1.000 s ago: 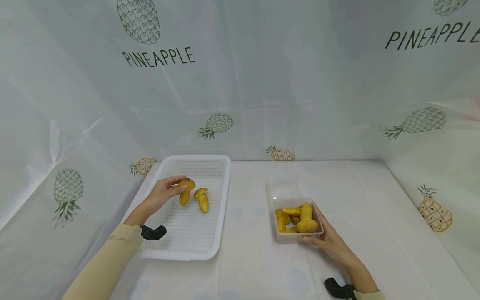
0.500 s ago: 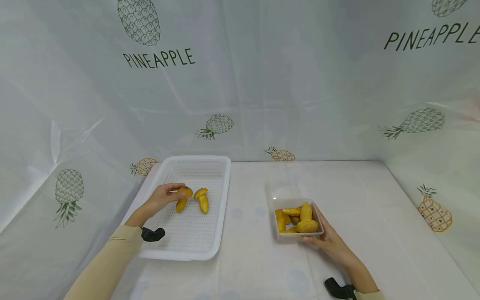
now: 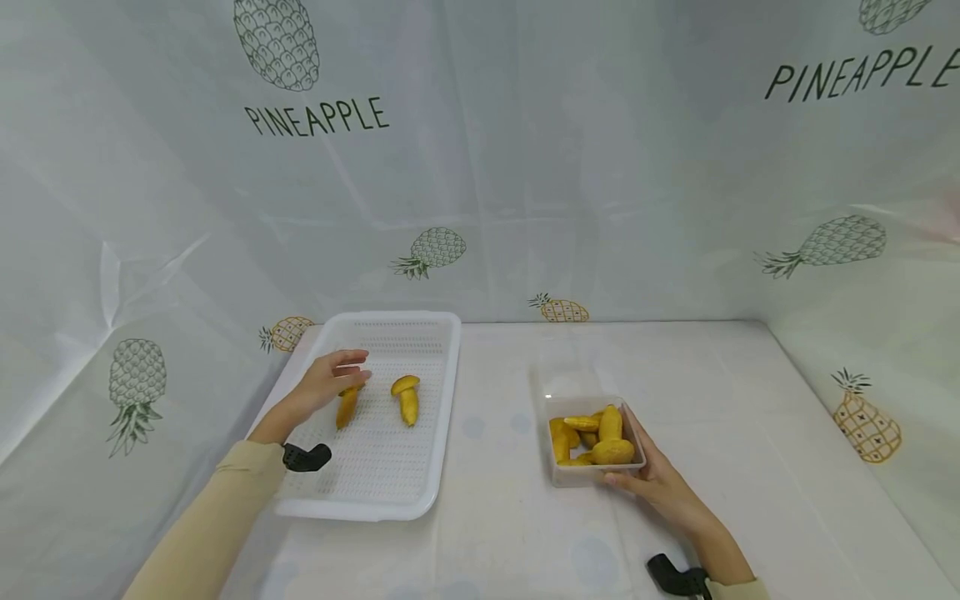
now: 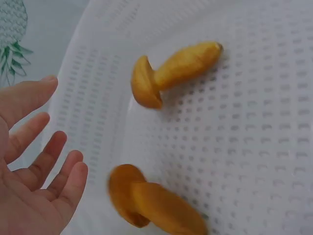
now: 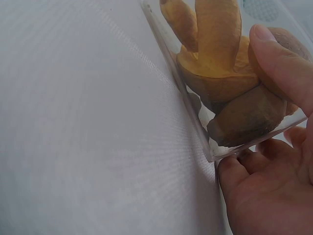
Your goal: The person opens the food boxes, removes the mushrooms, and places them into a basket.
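Observation:
My left hand [image 3: 322, 385] hovers over a white perforated basket [image 3: 448, 417], fingers spread and holding nothing. Below it in the basket lies a yellow mushroom [image 3: 347, 408], its cap partly hidden by the hand in the head view. The left wrist view shows this mushroom [image 4: 161, 205] whole cap and stem, apart from the fingers. A second yellow mushroom [image 3: 408, 402] lies to its right in the basket. My right hand [image 3: 663, 487] holds the near right corner of a clear plastic box [image 3: 581, 477], thumb and fingers around its walls. Several yellow mushrooms [image 5: 220, 44] fill the box.
A white cloth [image 3: 495, 533] with pale dots covers the table. The box's clear lid [image 3: 566, 375] stands folded back behind it. A pineapple-printed curtain [image 3: 510, 167] encloses the back and sides. Each wrist wears a black camera mount [image 3: 306, 458].
My left hand lowered the mushroom into the basket, let it go and drew slightly up and away. The right hand and the box stayed in place.

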A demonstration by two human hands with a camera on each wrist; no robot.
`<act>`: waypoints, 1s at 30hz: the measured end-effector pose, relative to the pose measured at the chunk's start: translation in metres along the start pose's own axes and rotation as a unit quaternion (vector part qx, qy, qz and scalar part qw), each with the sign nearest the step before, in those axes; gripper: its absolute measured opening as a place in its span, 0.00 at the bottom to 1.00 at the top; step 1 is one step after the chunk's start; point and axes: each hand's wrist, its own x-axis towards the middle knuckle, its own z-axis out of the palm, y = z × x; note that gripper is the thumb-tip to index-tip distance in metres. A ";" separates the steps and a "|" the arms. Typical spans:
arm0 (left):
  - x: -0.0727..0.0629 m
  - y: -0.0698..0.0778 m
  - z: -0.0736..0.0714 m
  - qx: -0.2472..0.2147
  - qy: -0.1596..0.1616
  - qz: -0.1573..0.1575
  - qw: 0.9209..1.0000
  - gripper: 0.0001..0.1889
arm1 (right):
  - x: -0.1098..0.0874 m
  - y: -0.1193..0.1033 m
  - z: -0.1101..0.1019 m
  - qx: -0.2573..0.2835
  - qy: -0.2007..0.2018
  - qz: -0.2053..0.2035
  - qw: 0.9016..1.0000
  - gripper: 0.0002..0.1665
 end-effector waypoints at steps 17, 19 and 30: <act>0.027 0.087 0.044 -0.085 -0.084 0.130 0.984 0.29 | -0.003 0.000 -0.001 0.012 0.011 0.009 1.000 0.63; 0.029 0.095 0.051 -0.088 -0.092 0.135 0.983 0.29 | -0.003 0.000 -0.001 0.018 0.010 0.009 1.000 0.63; 0.029 0.138 0.091 -0.122 -0.162 0.177 0.963 0.27 | -0.001 0.000 0.001 0.025 0.007 0.001 1.000 0.63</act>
